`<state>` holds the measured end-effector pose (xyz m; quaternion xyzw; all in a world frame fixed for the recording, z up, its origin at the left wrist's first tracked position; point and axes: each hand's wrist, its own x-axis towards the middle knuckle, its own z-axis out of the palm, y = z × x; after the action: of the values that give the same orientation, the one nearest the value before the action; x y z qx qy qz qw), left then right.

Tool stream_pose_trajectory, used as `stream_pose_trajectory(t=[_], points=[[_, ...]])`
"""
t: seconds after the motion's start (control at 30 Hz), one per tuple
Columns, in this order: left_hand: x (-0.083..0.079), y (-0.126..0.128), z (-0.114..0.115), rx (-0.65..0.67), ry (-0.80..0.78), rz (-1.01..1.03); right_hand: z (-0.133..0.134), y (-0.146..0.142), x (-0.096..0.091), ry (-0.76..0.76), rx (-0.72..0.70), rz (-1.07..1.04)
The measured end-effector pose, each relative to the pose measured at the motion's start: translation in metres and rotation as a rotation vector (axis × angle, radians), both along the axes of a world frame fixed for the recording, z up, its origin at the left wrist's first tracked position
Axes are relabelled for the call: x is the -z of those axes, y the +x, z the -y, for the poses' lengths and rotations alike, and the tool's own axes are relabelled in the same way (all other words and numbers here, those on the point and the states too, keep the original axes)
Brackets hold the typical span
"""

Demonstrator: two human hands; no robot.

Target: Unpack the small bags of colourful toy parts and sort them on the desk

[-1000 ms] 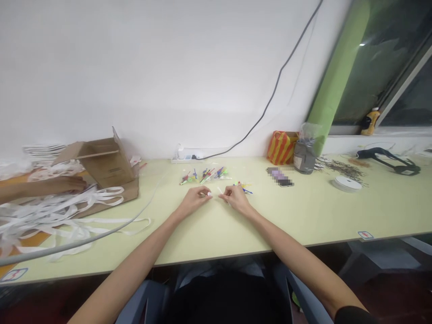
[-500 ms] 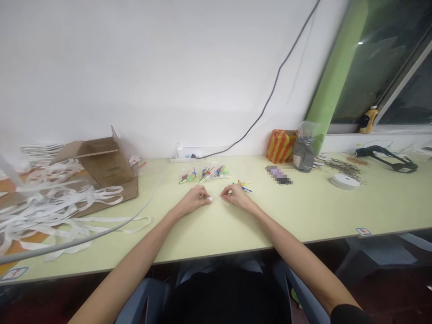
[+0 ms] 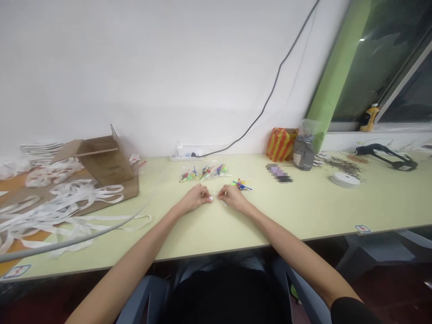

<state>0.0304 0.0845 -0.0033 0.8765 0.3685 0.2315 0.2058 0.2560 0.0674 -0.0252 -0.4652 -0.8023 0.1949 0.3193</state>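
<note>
Bagged colourful pieces (image 3: pixel 204 173), power strip (image 3: pixel 185 156) behind, loose pieces (image 3: pixel 242 185) rightward, in front left hand (image 3: pixel 195 198) pinching white bit (image 3: pixel 211 198), right hand (image 3: pixel 234 198) pinching pale stick (image 3: pixel 223 203)

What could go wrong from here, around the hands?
1. The small white piece sits at the left hand's fingertips; it could slip out.
2. The thin white strip pinched in the right hand looks slender and might bend.
3. The colourful parts lie close beyond the right hand, which could brush them.
</note>
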Motion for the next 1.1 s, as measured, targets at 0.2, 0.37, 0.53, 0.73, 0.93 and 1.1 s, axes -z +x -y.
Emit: stream_pose_trajectory(t=[0.2, 0.37, 0.53, 0.73, 0.93, 1.1], points=[[-0.01, 0.003, 0.001, 0.045, 0.069, -0.179, 0.001, -0.007, 0.0, 0.001, 0.018, 0.016], [-0.01, 0.003, 0.01, 0.038, 0.119, -0.21, 0.004, -0.01, -0.003, 0.002, 0.036, 0.028], [-0.002, 0.002, 0.008, -0.004, 0.105, -0.072, 0.007, -0.012, -0.003, 0.004, 0.043, 0.019], [-0.002, -0.003, 0.007, 0.006, 0.062, 0.001, 0.005, -0.008, -0.001, 0.007, 0.004, -0.008], [-0.009, -0.002, 0.013, 0.047, 0.019, 0.024, 0.003, 0.0, -0.004, 0.007, -0.09, -0.086], [-0.01, 0.0, 0.013, 0.07, 0.053, 0.02, 0.006, -0.002, -0.007, 0.021, -0.13, -0.047]])
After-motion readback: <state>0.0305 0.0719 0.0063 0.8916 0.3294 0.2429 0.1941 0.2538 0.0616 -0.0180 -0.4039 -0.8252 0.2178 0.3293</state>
